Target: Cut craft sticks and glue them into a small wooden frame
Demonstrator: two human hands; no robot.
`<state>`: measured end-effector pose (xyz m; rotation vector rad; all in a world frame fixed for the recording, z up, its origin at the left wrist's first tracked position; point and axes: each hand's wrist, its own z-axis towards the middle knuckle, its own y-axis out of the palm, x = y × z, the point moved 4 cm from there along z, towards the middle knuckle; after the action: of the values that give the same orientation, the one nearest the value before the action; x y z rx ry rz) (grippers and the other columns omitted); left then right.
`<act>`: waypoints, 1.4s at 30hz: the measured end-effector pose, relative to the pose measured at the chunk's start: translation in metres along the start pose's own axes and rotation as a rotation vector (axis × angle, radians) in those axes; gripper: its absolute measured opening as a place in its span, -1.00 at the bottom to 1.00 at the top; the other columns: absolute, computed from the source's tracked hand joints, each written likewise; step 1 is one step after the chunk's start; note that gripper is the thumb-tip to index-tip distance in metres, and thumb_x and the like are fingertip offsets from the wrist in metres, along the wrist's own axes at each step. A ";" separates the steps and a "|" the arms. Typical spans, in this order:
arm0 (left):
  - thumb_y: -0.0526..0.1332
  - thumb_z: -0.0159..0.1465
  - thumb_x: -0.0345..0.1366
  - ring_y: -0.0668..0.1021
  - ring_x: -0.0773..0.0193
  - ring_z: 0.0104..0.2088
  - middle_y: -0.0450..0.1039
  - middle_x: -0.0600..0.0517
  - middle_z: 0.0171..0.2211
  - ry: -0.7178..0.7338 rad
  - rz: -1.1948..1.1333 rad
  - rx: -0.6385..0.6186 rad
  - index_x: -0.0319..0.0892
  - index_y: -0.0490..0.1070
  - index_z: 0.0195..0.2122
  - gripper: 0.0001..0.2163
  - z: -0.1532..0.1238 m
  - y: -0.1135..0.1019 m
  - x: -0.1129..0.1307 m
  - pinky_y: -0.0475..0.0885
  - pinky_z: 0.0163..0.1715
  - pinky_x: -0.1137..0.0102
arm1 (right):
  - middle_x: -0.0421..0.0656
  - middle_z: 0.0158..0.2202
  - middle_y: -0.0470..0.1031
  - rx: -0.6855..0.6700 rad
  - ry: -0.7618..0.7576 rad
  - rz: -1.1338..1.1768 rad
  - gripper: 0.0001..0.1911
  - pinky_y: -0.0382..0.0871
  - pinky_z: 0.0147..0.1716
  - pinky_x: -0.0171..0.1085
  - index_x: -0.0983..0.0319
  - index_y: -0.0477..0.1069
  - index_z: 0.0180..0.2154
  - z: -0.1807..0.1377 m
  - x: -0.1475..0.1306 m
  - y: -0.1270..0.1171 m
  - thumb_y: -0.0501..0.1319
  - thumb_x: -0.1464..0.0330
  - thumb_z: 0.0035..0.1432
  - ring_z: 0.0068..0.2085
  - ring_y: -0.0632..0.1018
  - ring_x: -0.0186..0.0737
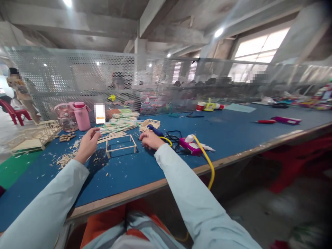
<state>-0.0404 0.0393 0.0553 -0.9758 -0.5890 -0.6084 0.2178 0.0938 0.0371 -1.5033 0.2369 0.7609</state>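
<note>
A small open frame of thin wooden sticks (121, 149) stands on the blue tabletop between my hands. My left hand (89, 144) is to its left, fingertips pinched together near the stick pile; whatever they hold is too small to make out. To the frame's right, my right hand (151, 140) has its fingers curled and closed, their contents hidden. Just behind that hand lies a blue glue gun (155, 130); I cannot tell whether they touch. Loose wooden sticks (121, 122) are heaped behind the frame, next to a finished-looking stick piece (150, 124).
A pink bottle (82, 117), a clear jug (66, 118) and a lit phone (100, 113) stand at the back left. Wood scraps (66, 159) litter the left side. A purple box (190, 146) with a yellow cable (207, 164) sits right, near the table edge. Perforated panels (103, 72) rise behind.
</note>
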 end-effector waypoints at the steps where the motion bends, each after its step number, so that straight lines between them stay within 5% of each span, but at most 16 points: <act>1: -0.06 0.18 -0.05 0.49 0.18 -0.28 0.46 -0.09 -0.32 0.005 0.001 -0.084 -0.27 0.23 0.01 -0.52 -0.005 -0.001 -0.004 0.36 -0.25 0.31 | -0.20 -0.52 0.46 -0.093 -0.001 -0.024 -0.71 0.28 -0.55 -0.40 0.30 0.41 -0.21 -0.003 0.002 0.006 0.15 0.42 -0.05 -0.56 0.43 -0.36; 3: 0.04 0.11 0.01 0.48 0.22 -0.41 0.44 -0.02 -0.39 0.057 0.035 -0.284 -0.27 0.18 0.05 -0.44 -0.018 0.004 -0.009 0.37 -0.36 0.34 | -0.26 -0.58 0.42 -0.185 -0.062 -0.071 -0.72 0.23 -0.55 -0.42 0.29 0.45 -0.32 -0.007 0.000 0.018 0.29 0.38 -0.19 -0.58 0.38 -0.40; 6: 0.18 -0.01 0.02 0.45 0.27 -0.50 0.42 -0.05 -0.27 0.100 0.136 -0.406 -0.24 -0.01 0.17 -0.23 -0.032 0.017 -0.013 0.36 -0.40 0.32 | -0.24 -0.55 0.43 -0.119 -0.154 -0.117 -0.71 0.19 -0.52 -0.42 0.29 0.47 -0.42 -0.007 -0.009 0.028 0.35 0.27 -0.25 -0.53 0.38 -0.40; 9: 0.21 -0.02 -0.05 0.47 0.24 -0.46 0.41 -0.07 -0.24 0.125 0.200 -0.384 -0.23 -0.05 0.20 -0.22 -0.035 0.031 -0.012 0.36 -0.36 0.31 | -0.21 -0.53 0.45 -0.047 -0.179 -0.154 -0.73 0.16 -0.53 -0.42 0.29 0.48 -0.46 -0.004 -0.013 0.031 0.33 0.23 -0.22 -0.51 0.39 -0.39; 18: 0.13 0.06 -0.16 0.50 0.18 -0.39 0.45 0.00 -0.45 0.130 0.241 -0.406 -0.25 0.29 0.01 -0.52 -0.034 0.039 -0.009 0.34 -0.33 0.36 | -0.18 -0.52 0.51 -0.037 -0.170 -0.163 -0.87 0.20 -0.50 -0.43 0.30 0.49 -0.51 -0.002 -0.011 0.031 0.29 0.35 -0.17 -0.48 0.45 -0.37; 29: 0.24 -0.05 -0.05 0.46 0.26 -0.49 0.45 -0.02 -0.27 0.131 0.175 -0.420 -0.19 0.00 0.19 -0.21 -0.031 0.023 -0.015 0.35 -0.38 0.35 | -0.23 -0.55 0.43 -0.100 -0.186 -0.127 -0.73 0.14 -0.54 -0.42 0.29 0.47 -0.46 -0.001 -0.006 0.030 0.33 0.24 -0.23 -0.51 0.37 -0.38; 33: 0.24 -0.05 -0.05 0.44 0.30 -0.52 0.44 -0.02 -0.30 0.145 0.154 -0.477 -0.22 0.03 0.18 -0.22 -0.032 0.023 -0.015 0.34 -0.41 0.36 | -0.27 -0.59 0.37 -0.137 -0.144 -0.006 -0.82 0.15 -0.53 -0.43 0.31 0.45 -0.48 -0.002 -0.004 0.026 0.31 0.42 -0.28 -0.53 0.33 -0.41; 37: 0.28 -0.10 -0.06 0.41 0.31 -0.50 0.43 -0.02 -0.27 0.162 0.135 -0.493 -0.20 0.08 0.16 -0.21 -0.034 0.024 -0.013 0.34 -0.41 0.36 | -0.26 -0.55 0.38 -0.080 -0.044 0.130 -0.76 0.18 -0.52 -0.45 0.32 0.42 -0.37 0.001 0.002 0.019 0.13 0.57 -0.19 -0.54 0.33 -0.44; 42: 0.22 -0.01 -0.08 0.38 0.37 -0.56 0.43 0.01 -0.36 0.027 -0.128 -0.433 -0.21 0.08 0.15 -0.30 -0.034 0.019 -0.010 0.31 -0.53 0.43 | -0.26 -0.59 0.29 -0.109 0.034 0.259 -0.79 0.06 -0.72 -0.45 0.30 0.37 -0.31 0.000 0.003 0.019 0.01 0.37 0.09 -0.67 0.22 -0.47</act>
<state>-0.0277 0.0200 0.0227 -1.3392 -0.5071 -0.8850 0.2084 0.0925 0.0199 -1.6085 0.4272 0.9670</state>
